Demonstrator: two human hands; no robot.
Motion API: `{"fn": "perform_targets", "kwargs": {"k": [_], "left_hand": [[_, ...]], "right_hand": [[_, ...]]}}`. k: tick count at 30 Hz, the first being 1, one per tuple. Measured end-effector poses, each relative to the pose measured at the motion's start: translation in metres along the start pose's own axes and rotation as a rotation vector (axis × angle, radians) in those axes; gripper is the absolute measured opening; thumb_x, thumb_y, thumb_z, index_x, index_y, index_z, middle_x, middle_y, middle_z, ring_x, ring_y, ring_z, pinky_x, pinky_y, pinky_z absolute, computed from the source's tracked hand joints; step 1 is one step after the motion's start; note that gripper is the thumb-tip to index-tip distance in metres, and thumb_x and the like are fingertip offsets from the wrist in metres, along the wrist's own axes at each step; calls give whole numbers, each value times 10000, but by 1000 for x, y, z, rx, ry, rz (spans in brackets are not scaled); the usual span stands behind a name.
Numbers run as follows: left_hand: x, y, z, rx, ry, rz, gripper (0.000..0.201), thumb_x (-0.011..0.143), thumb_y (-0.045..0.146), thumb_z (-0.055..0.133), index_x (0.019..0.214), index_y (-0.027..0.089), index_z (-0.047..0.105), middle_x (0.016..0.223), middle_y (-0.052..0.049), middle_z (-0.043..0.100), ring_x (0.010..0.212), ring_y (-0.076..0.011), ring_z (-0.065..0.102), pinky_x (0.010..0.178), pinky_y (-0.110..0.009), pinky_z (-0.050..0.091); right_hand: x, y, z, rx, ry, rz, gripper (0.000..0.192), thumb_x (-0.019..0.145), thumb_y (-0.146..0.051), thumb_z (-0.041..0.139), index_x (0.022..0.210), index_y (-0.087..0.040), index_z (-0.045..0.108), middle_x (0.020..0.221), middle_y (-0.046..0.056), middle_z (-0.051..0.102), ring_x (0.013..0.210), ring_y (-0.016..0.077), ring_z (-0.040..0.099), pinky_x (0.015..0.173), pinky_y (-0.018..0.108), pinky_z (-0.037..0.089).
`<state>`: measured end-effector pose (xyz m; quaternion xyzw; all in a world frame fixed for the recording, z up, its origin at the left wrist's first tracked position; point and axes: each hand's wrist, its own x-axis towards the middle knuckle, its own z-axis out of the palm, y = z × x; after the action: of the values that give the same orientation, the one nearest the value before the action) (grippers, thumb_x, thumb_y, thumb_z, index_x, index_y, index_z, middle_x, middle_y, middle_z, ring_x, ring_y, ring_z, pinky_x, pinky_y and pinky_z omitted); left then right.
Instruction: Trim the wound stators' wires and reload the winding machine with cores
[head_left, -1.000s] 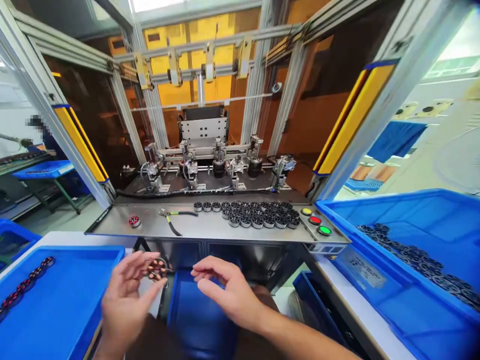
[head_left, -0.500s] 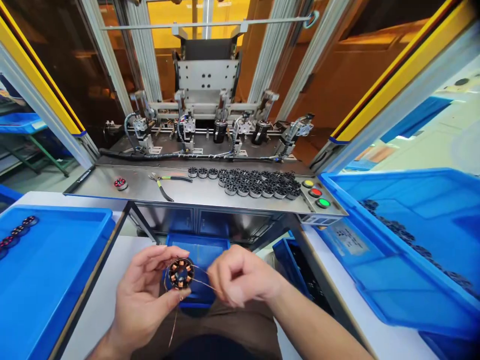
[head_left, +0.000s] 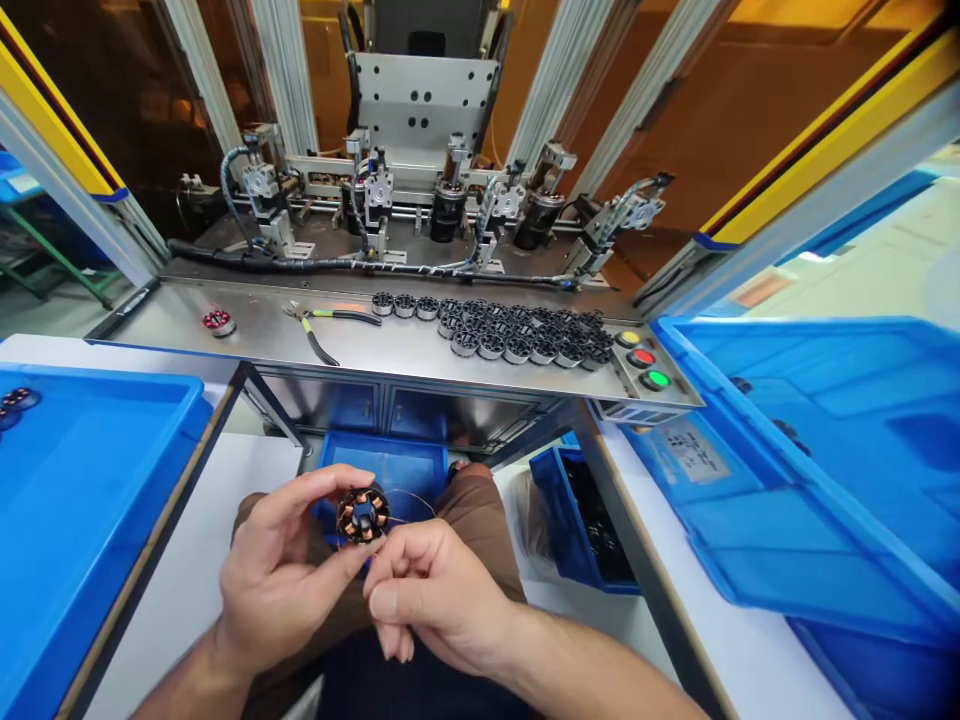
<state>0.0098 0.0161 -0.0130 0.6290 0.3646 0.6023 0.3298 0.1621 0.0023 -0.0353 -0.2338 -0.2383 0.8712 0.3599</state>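
Note:
My left hand (head_left: 281, 570) grips a wound motor stator (head_left: 363, 515) by its rim, thumb below and fingers above. Its face, with copper coils around a dark centre, is turned toward me. Thin copper wire (head_left: 411, 494) loops out from its right side. Just below and right of the stator, my right hand (head_left: 435, 590) is closed in a pinch on a wire end by the stator's lower edge; the fingertips partly hide it.
On the metal ledge (head_left: 172, 325) lie a stator with red parts (head_left: 218, 321), cutting pliers (head_left: 319, 325) and several black stators (head_left: 517, 335). Push buttons (head_left: 642, 358) sit at its right end. Blue bins stand left (head_left: 112, 470), right (head_left: 757, 520) and below; machine fixtures (head_left: 450, 200) rise behind.
My right hand has moved left and down, from the wires stretched out at the right to just under the stator. The stator has risen slightly in view, and the camera has tilted down.

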Motion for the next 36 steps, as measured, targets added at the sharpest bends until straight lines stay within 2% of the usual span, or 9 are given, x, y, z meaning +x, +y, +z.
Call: {"fn": "perform_targets", "kwargs": {"k": [6,9,13,16,21,26,28,32,36], "left_hand": [[5,5,-3,-122,-18,-134,674,725,-54,751,1268,309,585,1142,-17,758,1078,-159,716,909,-215,592],[3,8,-5,-143,-106,-208,631,806,-34,681,1297,340,552,1205,-32,747,1084,-152,717,885,-191,589],[-2,8,-5,-133,-231,-250,612,876,-1,607,1369,344,493,1306,-88,694,1160,-184,683,917,-224,580],[-5,6,-1,-136,-211,-279,648,828,16,685,1357,346,506,1297,-98,673,1129,-208,690,889,-246,594],[-4,8,3,-280,-152,-350,619,749,46,783,1250,348,584,1070,-22,685,850,-125,714,750,-180,596],[-1,9,-2,-351,-150,-386,579,770,99,785,1249,357,585,1124,-20,720,948,-136,716,761,-148,577],[-2,9,-3,-283,-152,-363,580,783,87,771,1253,371,584,1142,-12,732,993,-138,716,791,-150,577],[-9,10,3,-145,-101,-329,529,810,98,750,1240,364,595,1124,1,751,1031,-133,715,861,-168,576],[-14,11,6,-144,-80,-341,485,832,128,736,1238,357,603,1129,-2,755,1051,-142,716,882,-184,580]], "right_hand": [[-6,-11,-17,-127,-101,79,379,563,-366,934,746,-112,720,563,10,704,429,90,633,410,159,496],[-5,-33,-20,-174,-51,-30,461,566,-459,919,801,-116,718,655,39,739,464,100,645,459,197,524],[-4,-55,-14,-281,28,-158,434,744,-527,796,686,-123,650,530,-13,636,385,57,527,407,176,416],[-4,-55,-8,-297,36,-128,401,750,-462,810,633,-146,593,496,-40,589,366,42,468,390,173,342],[-8,-43,-13,-302,-10,-111,412,713,-455,833,591,-151,584,472,-55,541,396,35,422,430,184,313],[-17,-46,-29,-488,-145,-26,361,740,-444,811,637,-150,630,553,-28,571,444,64,491,439,198,378],[-20,-56,-31,-602,-130,-91,326,711,-430,839,709,-150,671,626,-8,611,515,86,537,497,220,420],[-23,-74,-19,-784,62,-385,398,608,-438,906,773,-177,656,700,-15,595,606,104,516,585,251,421],[-19,-73,-2,-830,93,-441,343,744,-438,807,713,-184,579,675,-17,558,598,108,484,577,260,398]]}}
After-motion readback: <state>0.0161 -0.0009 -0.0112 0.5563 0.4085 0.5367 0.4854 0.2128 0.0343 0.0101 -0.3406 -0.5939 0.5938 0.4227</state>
